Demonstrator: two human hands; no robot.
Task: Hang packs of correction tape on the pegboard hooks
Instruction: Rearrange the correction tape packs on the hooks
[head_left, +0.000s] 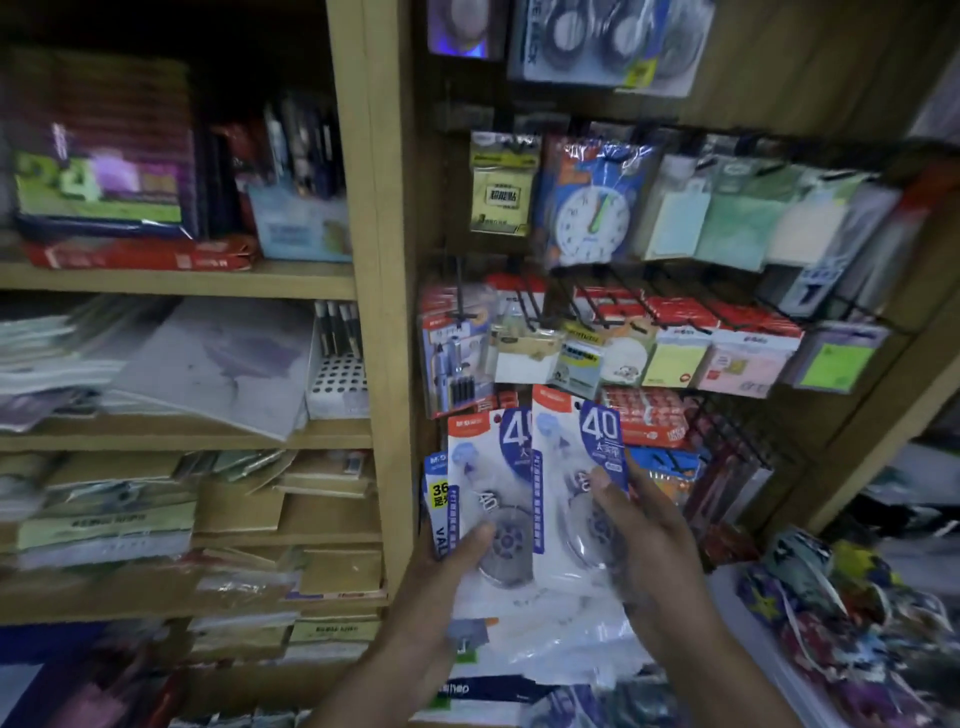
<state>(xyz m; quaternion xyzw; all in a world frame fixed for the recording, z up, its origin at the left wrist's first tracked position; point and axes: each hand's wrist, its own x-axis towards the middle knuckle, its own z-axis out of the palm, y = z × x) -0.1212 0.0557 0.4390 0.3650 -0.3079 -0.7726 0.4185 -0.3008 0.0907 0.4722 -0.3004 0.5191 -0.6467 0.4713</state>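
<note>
2 packs: I hold correction tape packs in front of the pegboard (779, 67), low in the view, each printed with a big 40.
Left pack (491, 478): white and blue card, its lower part in my left hand (441, 582); a narrower blue pack marked 36 (435, 499) sits just behind it at the left edge, against the same hand.
Right pack (566, 467): same print, raised a little higher, overlapping the left pack's right edge.
Left hand grip: thumb curled over the front of the left pack's round tape window, fingers hidden behind the cards.
Right hand (644, 540): grasping the right pack, fingers wrapped across the blister and the card's right edge.
Arms: both forearms come up from the bottom of the view, angled toward each other.
Hooks (597, 306): black wire rows on the pegboard above my hands, loaded with sticky notes (675, 358) and other carded goods; a toy clock pack (592, 213) hangs higher.
Shelves (176, 280): wooden, at left, holding paper stacks, envelopes and boxed goods; blurred.
Surface below: loose plastic-wrapped packs (545, 649) lie under my wrists.
</note>
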